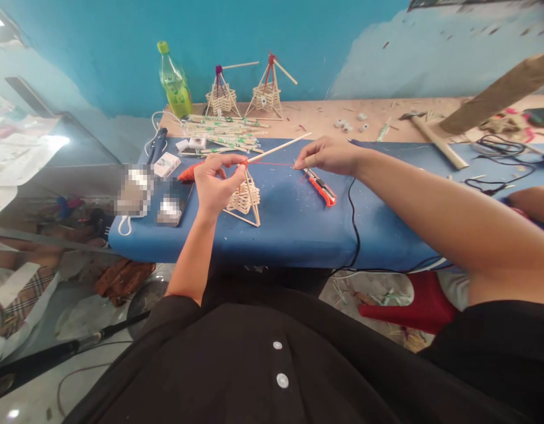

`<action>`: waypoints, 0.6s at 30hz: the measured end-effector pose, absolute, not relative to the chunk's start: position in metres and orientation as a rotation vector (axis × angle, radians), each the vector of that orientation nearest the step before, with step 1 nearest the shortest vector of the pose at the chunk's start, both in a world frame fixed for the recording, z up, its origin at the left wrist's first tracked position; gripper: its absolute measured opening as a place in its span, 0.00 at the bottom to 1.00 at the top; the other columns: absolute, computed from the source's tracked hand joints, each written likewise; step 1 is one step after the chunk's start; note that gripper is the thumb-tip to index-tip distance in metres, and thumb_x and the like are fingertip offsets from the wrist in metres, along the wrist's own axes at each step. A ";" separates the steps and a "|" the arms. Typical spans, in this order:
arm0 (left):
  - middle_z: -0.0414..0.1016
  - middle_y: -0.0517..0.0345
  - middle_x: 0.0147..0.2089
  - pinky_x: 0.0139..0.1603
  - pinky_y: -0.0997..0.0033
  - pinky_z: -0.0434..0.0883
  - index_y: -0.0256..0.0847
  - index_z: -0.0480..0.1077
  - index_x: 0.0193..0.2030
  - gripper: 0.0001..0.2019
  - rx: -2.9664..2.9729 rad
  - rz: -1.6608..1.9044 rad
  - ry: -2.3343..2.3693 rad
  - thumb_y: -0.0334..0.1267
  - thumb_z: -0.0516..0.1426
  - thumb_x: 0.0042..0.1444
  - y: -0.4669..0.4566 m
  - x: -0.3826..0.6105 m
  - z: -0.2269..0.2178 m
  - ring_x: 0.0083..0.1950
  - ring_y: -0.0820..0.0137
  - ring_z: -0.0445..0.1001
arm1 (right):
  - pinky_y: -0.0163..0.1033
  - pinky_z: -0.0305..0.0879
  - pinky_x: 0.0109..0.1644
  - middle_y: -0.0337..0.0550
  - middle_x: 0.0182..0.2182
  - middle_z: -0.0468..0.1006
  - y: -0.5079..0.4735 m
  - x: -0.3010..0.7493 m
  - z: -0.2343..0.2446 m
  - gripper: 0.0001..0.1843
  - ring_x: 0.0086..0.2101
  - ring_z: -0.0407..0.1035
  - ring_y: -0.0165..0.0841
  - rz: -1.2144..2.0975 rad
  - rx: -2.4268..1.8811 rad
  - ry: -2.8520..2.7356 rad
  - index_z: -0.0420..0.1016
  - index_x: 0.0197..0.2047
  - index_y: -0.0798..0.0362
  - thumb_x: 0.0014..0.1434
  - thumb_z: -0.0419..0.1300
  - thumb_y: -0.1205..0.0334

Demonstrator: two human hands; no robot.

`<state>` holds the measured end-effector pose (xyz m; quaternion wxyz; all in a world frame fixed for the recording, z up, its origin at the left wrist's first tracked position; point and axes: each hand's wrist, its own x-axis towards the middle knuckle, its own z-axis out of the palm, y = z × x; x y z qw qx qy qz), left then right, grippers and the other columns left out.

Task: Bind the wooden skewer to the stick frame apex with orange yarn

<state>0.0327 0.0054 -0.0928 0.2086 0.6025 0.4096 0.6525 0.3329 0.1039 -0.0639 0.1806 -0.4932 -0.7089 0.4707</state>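
Head view, red thread (272, 163) between fingers (240, 165)

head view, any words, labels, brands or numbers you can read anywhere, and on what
None can be read.
bottle: its label is too small and blurred.
white box: no print legible.
papers at left: print blurred.
chopstick wrappers: green marks too small.

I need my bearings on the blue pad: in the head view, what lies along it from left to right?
White box → left hand pinching the red thread above the stick frame → right hand pulling the thread's other end → orange utility knife → black cable.
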 end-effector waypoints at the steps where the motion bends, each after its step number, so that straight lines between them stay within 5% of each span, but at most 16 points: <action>1: 0.88 0.59 0.37 0.31 0.67 0.64 0.50 0.87 0.38 0.10 1.666 1.829 1.132 0.31 0.67 0.52 0.006 0.033 -0.093 0.33 0.71 0.74 | 0.48 0.73 0.49 0.44 0.31 0.83 0.096 0.334 -0.064 0.20 0.36 0.74 0.37 1.329 -1.402 -2.000 0.83 0.27 0.47 0.40 0.81 0.43; 10: 0.86 0.61 0.34 0.29 0.69 0.61 0.49 0.86 0.36 0.09 1.629 1.910 1.071 0.30 0.66 0.52 0.005 0.039 -0.093 0.31 0.74 0.71 | 0.44 0.65 0.37 0.42 0.27 0.80 0.009 0.328 -0.040 0.19 0.29 0.69 0.33 1.161 -1.352 -2.360 0.86 0.32 0.49 0.53 0.71 0.41; 18: 0.86 0.60 0.37 0.31 0.69 0.63 0.47 0.83 0.37 0.07 1.628 1.892 1.003 0.31 0.65 0.55 0.010 0.041 -0.099 0.33 0.74 0.74 | 0.45 0.67 0.49 0.41 0.28 0.80 -0.052 0.290 0.026 0.15 0.35 0.72 0.34 0.705 -0.782 -2.791 0.85 0.33 0.48 0.69 0.61 0.56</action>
